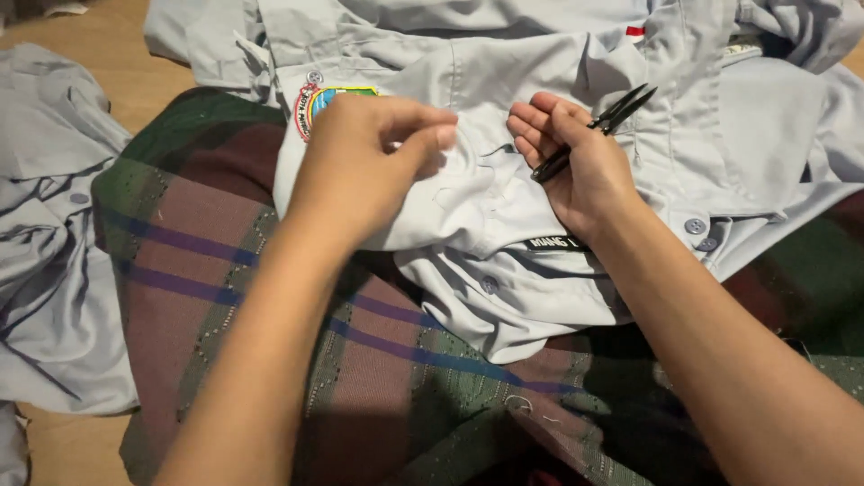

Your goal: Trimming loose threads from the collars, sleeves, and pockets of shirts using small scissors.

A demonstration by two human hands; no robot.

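The left hand [360,166] pinches the grey shirt [504,81] at centre. At three o'clock of it, the right hand [576,162] holds black snips [594,126].

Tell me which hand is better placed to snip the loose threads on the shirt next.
Right, probably. The right hand already holds the black thread snips, lying across its palm, beside the cloth that the left hand pinches on the grey shirt. The left hand has its fingertips closed on that fabric.
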